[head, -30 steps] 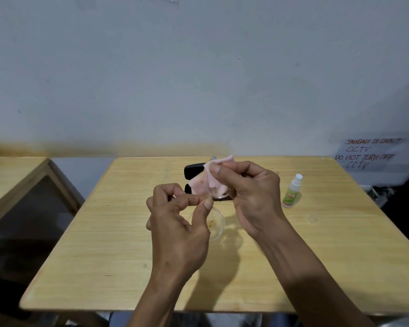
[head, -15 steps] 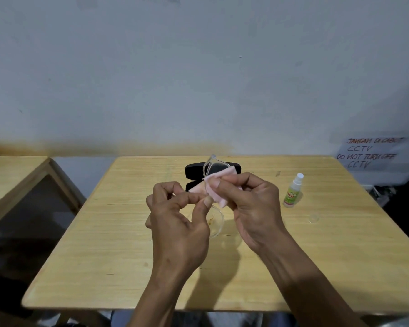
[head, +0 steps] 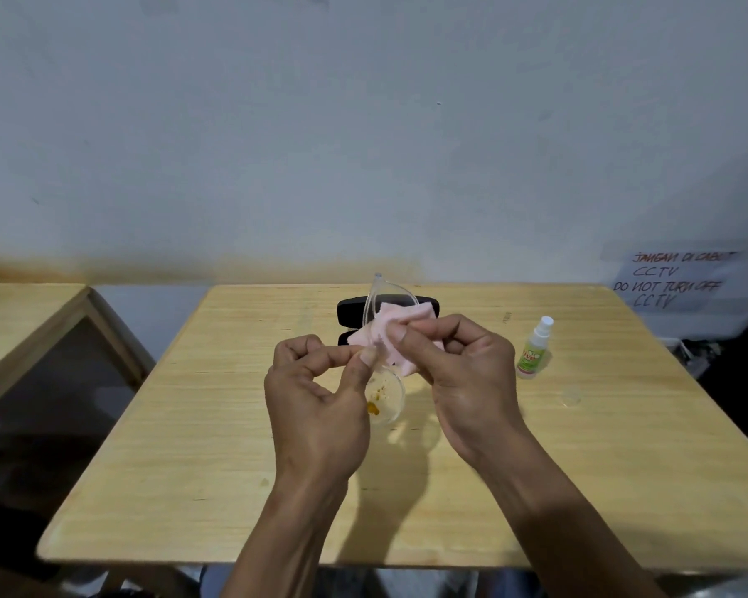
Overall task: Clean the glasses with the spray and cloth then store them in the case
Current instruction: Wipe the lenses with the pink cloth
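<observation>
Clear-framed glasses are held upright above the table, one lens low with orange smudges, the other lens high. My left hand pinches the frame at its middle between thumb and forefinger. My right hand pinches a pink cloth against the upper lens. Behind the hands lies the black glasses case, open, partly hidden by cloth and frame. A small white spray bottle with a green label stands to the right.
The wooden table runs to the white wall at the back. A clear bottle cap lies right of my right hand. A second wooden table stands at the left. A handwritten CCTV notice sits at right.
The glasses have turned so the upper lens now stands clear above the cloth. My right hand has slid the cloth over that lens. My left hand has kept its pinch.
</observation>
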Demonstrator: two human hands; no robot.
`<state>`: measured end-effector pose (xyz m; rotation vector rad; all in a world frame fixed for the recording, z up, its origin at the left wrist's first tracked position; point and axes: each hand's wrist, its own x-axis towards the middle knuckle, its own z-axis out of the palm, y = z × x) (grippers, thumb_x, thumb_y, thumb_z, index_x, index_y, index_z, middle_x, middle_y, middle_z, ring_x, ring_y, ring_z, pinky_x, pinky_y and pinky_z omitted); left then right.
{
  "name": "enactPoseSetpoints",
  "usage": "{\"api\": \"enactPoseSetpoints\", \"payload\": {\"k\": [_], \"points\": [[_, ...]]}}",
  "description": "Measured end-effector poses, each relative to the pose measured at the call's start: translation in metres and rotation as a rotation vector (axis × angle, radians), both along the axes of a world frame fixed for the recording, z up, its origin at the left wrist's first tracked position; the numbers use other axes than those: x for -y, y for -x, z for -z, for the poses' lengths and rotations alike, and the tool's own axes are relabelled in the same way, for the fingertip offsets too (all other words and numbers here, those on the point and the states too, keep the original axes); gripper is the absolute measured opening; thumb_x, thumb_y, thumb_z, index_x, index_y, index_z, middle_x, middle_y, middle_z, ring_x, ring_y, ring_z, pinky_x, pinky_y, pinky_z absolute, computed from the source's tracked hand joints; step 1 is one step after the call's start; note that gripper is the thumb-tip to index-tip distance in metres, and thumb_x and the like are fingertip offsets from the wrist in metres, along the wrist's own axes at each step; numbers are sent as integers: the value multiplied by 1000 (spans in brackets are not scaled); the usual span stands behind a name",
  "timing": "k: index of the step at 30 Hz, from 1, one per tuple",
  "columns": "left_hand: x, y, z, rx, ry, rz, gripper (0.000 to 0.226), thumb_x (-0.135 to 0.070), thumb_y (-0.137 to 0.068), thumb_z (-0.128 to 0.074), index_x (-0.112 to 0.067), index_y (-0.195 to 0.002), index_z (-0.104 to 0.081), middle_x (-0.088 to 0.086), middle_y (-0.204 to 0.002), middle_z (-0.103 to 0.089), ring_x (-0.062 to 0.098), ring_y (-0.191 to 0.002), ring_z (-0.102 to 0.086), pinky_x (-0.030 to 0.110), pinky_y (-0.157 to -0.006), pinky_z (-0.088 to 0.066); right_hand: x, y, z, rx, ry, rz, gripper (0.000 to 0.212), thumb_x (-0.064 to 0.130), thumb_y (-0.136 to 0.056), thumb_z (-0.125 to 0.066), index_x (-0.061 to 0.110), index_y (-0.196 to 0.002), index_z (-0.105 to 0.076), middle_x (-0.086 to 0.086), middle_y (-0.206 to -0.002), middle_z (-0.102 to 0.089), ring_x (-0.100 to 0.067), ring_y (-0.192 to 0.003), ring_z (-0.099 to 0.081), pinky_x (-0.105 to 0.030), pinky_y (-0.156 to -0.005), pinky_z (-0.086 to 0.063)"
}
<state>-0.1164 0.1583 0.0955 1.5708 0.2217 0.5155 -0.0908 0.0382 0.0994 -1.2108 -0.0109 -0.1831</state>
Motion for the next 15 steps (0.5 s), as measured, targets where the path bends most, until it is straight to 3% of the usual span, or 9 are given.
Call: {"api": "enactPoseSetpoints", "payload": {"k": [1, 3, 6, 8, 10, 11, 13, 15], "points": [[0, 0, -1, -4, 16, 7, 8, -14, -78, -79, -15, -73, -73, -4, -93, -43, -20, -65, -52, 7, -56, -42, 0, 1, 2, 12, 29, 21, 15, 16, -67, -87, 9, -72, -74, -20, -66, -69, -28, -70, -70, -45, -83, -61], [-2, -1, 0, -21, 58, 15, 7, -14, -77, -80, -15, -72, -75, -5, -95, -44, -21, -74, -51, 21, -66, -47, 3, 2, 3, 34, 56, 74, 16, 22, -64, -88, 14, -71, -75, -15, -63, -70, -26, -67, -69, -44, -82, -59], [-10, -6, -2, -31, 137, -1, 8, -15, -78, -79, -15, -72, -74, -3, -99, -47, -6, -93, -53, 19, -71, -41, 15, 3, 1, 59, 48, 109, 18, 26, -61, -88, 17, -69, -75, -12, -61, -69, -23, -64, -63, -38, -78, -54], [-17, -10, -7, -18, 190, -15, 8, -13, -79, -77, -13, -73, -73, 2, -104, -48, 11, -99, -53, 11, -63, -44, 24, 5, 0, 63, 34, 45, 19, 28, -60, -88, 18, -69, -75, -10, -60, -67, -24, -63, -61, -35, -78, -52], [-21, -15, -11, 0, 234, -16, 9, -12, -81, -76, -10, -73, -72, 8, -107, -49, 18, -100, -52, 5, -49, -45, 29, 10, 0, 63, 24, -50, 20, 27, -58, -88, 17, -69, -74, -6, -59, -66, -19, -58, -61, -27, -73, -52], [-23, -16, -13, 6, 239, -14, 9, -12, -81, -76, -10, -73, -72, 10, -107, -49, 21, -101, -53, 6, -49, -46, 30, 12, 1, 65, 21, -88, 19, 24, -58, -88, 16, -68, -74, -4, -59, -66, -15, -56, -61, -23, -68, -52], [-25, -20, -13, 13, 233, -8, 9, -16, -78, -79, -13, -72, -73, 12, -106, -52, 24, -101, -55, 16, -67, -49, 28, 16, 1, 75, 23, -142, 14, 17, -59, -85, 14, -66, -73, 0, -59, -67, -10, -53, -61, -16, -57, -50], [-23, -19, -17, 7, 242, -3, 11, -21, -73, -83, -18, -66, -74, 20, -107, -57, 28, -101, -58, 29, -84, -49, 25, 20, 0, 96, 47, -179, 12, 14, -59, -84, 13, -66, -74, -2, -60, -69, -11, -52, -63, -17, -55, -51]]}}
